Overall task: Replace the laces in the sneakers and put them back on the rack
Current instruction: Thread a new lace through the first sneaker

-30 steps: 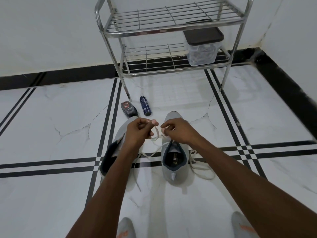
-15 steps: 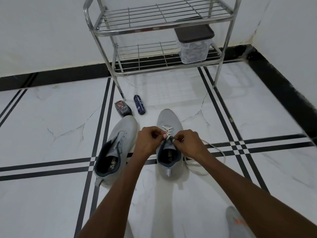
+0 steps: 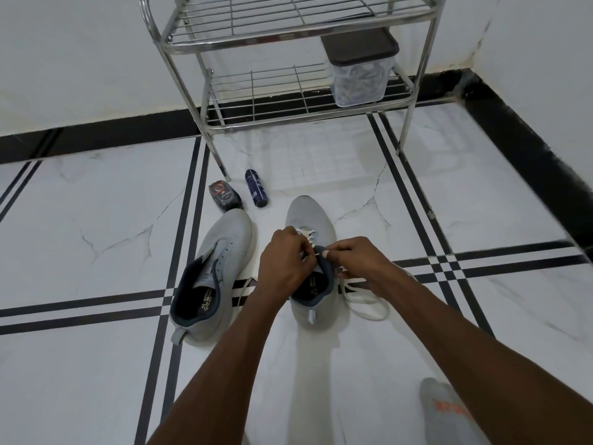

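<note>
Two grey sneakers stand on the white tiled floor. The left sneaker [image 3: 221, 261] has bare eyelets and no lace. The right sneaker [image 3: 308, 216] carries a white lace [image 3: 362, 297] threaded through its lower eyelets, with loose loops trailing on the floor to its right. My left hand [image 3: 282, 261] and my right hand [image 3: 356, 258] meet over the tongue of the right sneaker, each with fingers curled and pinching the lace near the upper eyelets. The fingertips hide the exact spot.
A steel two-tier rack [image 3: 298, 30] stands against the wall ahead, with a clear lidded box [image 3: 361, 72] on its lower shelf. A dark blue spray can [image 3: 256, 191] and a small black polish container [image 3: 223, 195] lie beside the rack's front left leg. A grey-socked foot [image 3: 446, 409] shows at bottom right.
Both hands have dropped from above the shoe down onto its tongue, drawing the lace tighter; the loose loops now lie closer to the right sneaker. The camera has moved nearer.
</note>
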### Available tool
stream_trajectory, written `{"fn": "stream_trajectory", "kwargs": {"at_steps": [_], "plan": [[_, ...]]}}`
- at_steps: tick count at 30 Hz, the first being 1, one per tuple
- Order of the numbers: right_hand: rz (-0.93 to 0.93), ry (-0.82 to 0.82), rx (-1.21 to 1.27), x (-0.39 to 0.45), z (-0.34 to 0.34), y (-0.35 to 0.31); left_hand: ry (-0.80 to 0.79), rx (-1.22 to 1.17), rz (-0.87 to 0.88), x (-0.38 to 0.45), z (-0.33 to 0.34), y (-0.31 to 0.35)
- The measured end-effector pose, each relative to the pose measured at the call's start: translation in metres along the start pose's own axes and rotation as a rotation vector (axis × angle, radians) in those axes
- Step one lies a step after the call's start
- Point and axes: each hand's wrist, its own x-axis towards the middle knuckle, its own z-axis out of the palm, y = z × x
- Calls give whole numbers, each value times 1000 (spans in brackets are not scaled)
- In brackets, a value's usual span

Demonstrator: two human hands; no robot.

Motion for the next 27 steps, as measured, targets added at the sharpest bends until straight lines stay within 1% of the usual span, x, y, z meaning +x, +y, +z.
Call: {"fn": "stream_trajectory", "kwargs": {"at_steps": [7, 12, 15, 18, 20, 23, 25, 27], "plan": [[-55, -28, -33, 2, 1, -2, 27, 141, 30, 1, 0, 3], [-66, -30, -54, 3, 2, -6, 58, 205, -20, -1, 6, 2], [-50, -55, -17, 1, 1, -7, 95, 160, -55, -5, 10, 2], [-45, -91, 32, 0, 0, -4, 69, 68, -69, -6, 10, 2], [-16, -104, 108, 1, -1, -3, 86, 6, -96, -5, 9, 2], [48, -57, 148, 5, 2, -5, 171, -42, -140, -12, 11, 7], [73, -26, 100, 8, 4, -6, 255, -63, -167, -20, 12, 15], [77, -22, 52, 12, 6, -6, 285, -102, -254, -29, 14, 30]]}}
